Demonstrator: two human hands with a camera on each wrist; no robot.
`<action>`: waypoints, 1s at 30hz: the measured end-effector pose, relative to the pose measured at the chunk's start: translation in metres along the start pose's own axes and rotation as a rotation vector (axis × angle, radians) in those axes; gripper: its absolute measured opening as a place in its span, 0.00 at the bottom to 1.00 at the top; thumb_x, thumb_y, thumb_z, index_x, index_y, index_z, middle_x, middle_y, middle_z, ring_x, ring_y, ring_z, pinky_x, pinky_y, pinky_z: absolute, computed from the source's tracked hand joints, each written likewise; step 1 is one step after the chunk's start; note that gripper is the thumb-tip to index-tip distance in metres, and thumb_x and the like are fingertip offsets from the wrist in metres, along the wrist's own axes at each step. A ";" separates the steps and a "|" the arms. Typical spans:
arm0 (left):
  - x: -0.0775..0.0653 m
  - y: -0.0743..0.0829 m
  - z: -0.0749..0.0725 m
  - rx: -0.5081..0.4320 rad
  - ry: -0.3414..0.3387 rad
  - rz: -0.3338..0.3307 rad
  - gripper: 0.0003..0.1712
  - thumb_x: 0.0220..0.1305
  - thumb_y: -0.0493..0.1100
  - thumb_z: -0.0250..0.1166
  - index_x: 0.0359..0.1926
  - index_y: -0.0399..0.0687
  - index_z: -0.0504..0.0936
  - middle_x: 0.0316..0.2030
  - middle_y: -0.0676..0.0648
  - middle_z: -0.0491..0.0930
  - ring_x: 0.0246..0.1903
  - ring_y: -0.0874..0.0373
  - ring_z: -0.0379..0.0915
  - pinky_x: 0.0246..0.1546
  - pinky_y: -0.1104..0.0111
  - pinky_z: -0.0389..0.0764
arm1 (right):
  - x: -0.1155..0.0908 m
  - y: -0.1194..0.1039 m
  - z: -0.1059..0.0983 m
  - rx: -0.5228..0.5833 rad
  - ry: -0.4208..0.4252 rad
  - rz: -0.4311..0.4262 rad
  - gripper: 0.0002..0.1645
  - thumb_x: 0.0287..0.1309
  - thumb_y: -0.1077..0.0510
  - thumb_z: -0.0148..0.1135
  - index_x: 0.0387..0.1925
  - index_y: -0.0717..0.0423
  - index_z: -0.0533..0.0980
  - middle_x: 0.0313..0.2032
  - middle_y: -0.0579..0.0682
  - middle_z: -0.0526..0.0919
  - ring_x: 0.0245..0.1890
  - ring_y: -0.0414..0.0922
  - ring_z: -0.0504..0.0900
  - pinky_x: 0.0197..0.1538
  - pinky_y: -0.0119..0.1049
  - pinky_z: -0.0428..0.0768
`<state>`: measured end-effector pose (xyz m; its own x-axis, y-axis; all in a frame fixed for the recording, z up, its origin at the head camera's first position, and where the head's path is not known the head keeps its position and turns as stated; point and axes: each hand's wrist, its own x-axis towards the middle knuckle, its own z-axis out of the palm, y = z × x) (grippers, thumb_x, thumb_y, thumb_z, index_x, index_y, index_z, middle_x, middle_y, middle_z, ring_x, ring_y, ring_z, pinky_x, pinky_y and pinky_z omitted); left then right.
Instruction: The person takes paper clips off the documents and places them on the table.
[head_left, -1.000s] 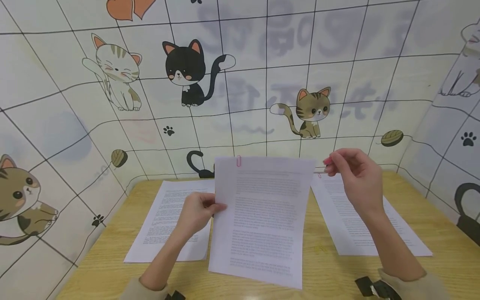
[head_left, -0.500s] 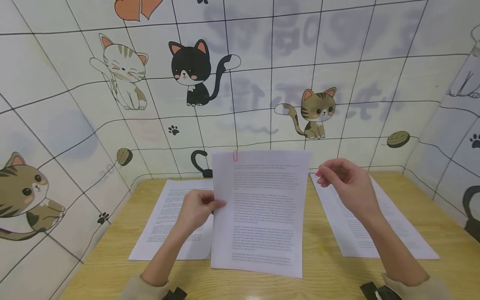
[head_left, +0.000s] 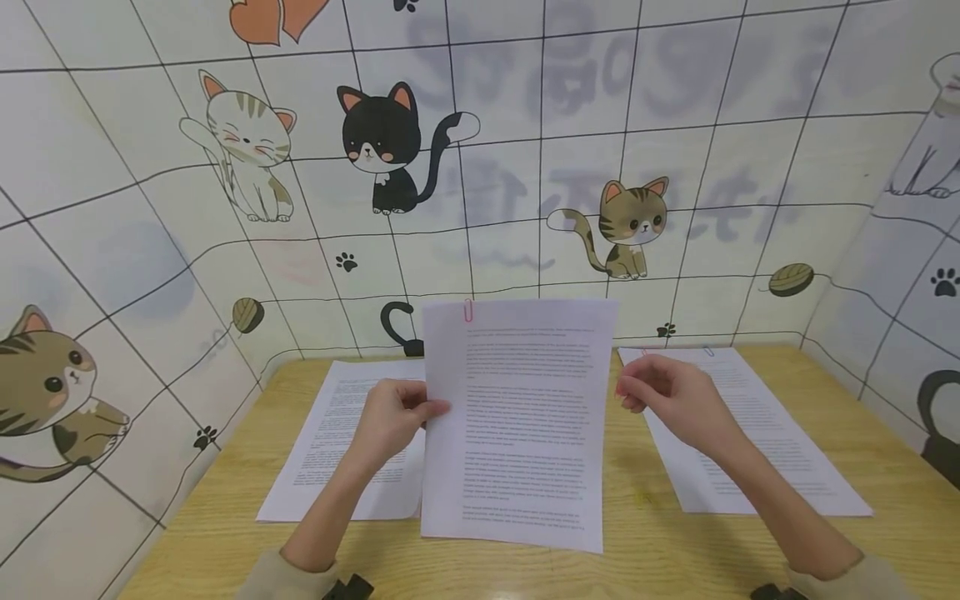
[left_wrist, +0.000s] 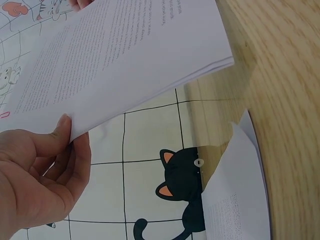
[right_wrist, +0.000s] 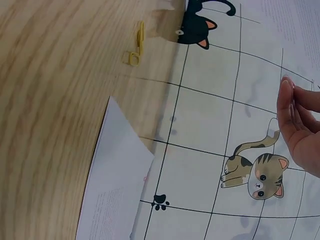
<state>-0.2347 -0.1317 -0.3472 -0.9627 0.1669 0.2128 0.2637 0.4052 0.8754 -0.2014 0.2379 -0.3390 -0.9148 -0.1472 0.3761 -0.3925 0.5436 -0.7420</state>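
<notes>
Head: left hand (head_left: 393,423) pinching the sheets (head_left: 521,425) above the counter (head_left: 390,550), clip (head_left: 468,311) at their top edge. Left wrist: they fan at one corner; best square them. Right wrist: right hand's (right_wrist: 302,127) fingertips meet, whether on anything I cannot tell.

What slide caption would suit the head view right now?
Left hand holding up clipped printed pages over a wood-grain table, right hand poised beside them.

left hand (head_left: 392,423) pinches left edge of raised printed page (head_left: 532,433), pink paper clip (head_left: 468,311) at its top | right hand (head_left: 681,402) near page's right edge, small pink item (head_left: 622,387) at fingertips | left papers (head_left: 322,454), right papers (head_left: 772,454) flat on wooden table (head_left: 217,483) | blue clip (head_left: 708,352) atop right papers | cat-print wall (head_left: 502,167) behind
</notes>
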 end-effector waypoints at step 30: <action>0.001 -0.001 0.000 0.003 -0.008 -0.005 0.04 0.58 0.29 0.72 0.36 0.35 0.89 0.28 0.45 0.87 0.25 0.56 0.80 0.31 0.68 0.79 | -0.020 0.051 -0.002 -0.077 -0.319 0.115 0.04 0.64 0.62 0.66 0.34 0.58 0.79 0.27 0.49 0.83 0.26 0.43 0.83 0.33 0.37 0.83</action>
<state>-0.2361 -0.1319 -0.3474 -0.9634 0.1724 0.2052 0.2595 0.4083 0.8752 -0.2030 0.2704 -0.3829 -0.9410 -0.3259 0.0912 -0.2883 0.6307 -0.7205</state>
